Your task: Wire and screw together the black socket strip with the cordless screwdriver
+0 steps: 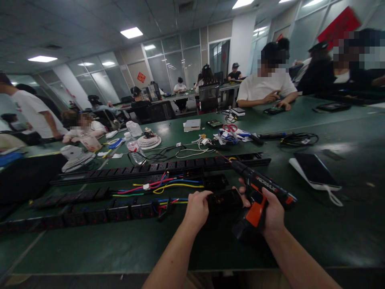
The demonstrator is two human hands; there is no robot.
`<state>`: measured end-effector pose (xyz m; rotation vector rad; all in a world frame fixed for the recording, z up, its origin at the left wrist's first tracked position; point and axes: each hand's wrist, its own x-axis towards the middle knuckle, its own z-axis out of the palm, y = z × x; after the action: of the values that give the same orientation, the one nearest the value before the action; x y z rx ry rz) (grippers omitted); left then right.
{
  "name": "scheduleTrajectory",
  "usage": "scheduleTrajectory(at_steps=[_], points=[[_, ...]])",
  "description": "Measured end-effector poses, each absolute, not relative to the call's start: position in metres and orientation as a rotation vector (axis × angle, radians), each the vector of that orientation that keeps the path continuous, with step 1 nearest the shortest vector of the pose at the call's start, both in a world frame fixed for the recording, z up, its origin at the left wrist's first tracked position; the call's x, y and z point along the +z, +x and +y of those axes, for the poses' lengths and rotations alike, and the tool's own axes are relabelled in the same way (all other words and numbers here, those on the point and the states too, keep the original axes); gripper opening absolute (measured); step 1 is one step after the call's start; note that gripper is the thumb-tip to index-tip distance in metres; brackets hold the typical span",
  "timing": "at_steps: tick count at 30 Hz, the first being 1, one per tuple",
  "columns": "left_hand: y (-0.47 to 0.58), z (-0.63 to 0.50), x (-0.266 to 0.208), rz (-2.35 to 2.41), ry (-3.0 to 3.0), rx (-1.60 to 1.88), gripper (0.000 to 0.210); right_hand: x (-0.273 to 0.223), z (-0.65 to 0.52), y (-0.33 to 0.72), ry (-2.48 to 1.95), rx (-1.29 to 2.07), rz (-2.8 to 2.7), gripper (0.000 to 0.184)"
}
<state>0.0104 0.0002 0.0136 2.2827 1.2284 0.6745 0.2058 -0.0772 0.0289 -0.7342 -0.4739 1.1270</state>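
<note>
My left hand grips the left end of a black rectangular module just above the green table, with coloured wires behind my fingers. In my right hand is an orange-and-black cordless drill, its grip wrapped by my fingers and its long thin bit pointing up and to the left. Some right fingertips show beside the module's right end; whether they touch it I cannot tell. Left of my hands lies a black socket strip. Red, blue, yellow and green wires run across the middle.
A long black socket rail lies farther back. Beyond it are a water bottle, fan parts, red-handled scissors and coiled black cable. A phone on a white power bank rests right. Several people sit around the tables.
</note>
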Motion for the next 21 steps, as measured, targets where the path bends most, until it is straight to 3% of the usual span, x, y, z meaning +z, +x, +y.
scheduleTrajectory(at_steps=[21], points=[[0.009,-0.001,0.013,1.239,2.292,0.684,0.038,0.053,-0.148,0.196,-1.124,1.136,-0.443,0.042]])
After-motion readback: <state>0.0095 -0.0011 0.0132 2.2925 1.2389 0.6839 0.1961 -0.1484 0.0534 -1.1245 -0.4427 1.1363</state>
